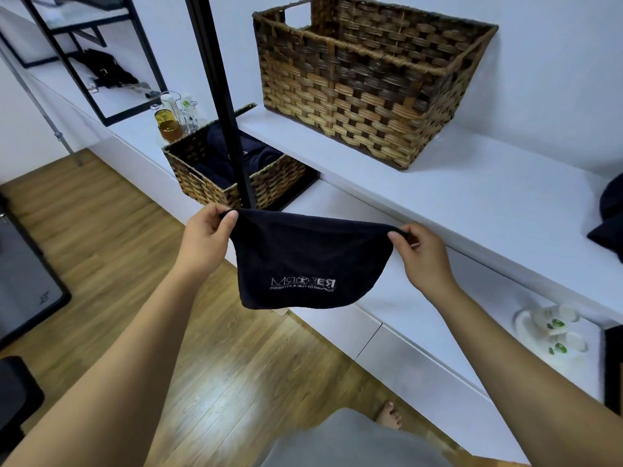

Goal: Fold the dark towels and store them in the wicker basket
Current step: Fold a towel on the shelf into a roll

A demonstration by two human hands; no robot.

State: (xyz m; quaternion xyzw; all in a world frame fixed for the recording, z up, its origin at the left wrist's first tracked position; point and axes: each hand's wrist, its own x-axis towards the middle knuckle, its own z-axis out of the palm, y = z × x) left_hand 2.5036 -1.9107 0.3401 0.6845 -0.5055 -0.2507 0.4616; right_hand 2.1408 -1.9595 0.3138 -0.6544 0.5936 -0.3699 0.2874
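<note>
A dark navy towel with pale mirrored lettering hangs in the air in front of the white shelf. My left hand pinches its upper left corner and my right hand pinches its upper right corner, so the cloth droops between them. A large wicker basket stands on the upper white shelf beyond the towel; its inside looks bare from here. A smaller wicker basket on the lower ledge holds several dark towels. More dark towels lie at the right edge of the shelf.
A black metal post rises between the two baskets. Glass bottles stand behind the small basket. A white tray with small tubs sits on the lower right ledge. Wooden floor lies to the left, with a dark box on it.
</note>
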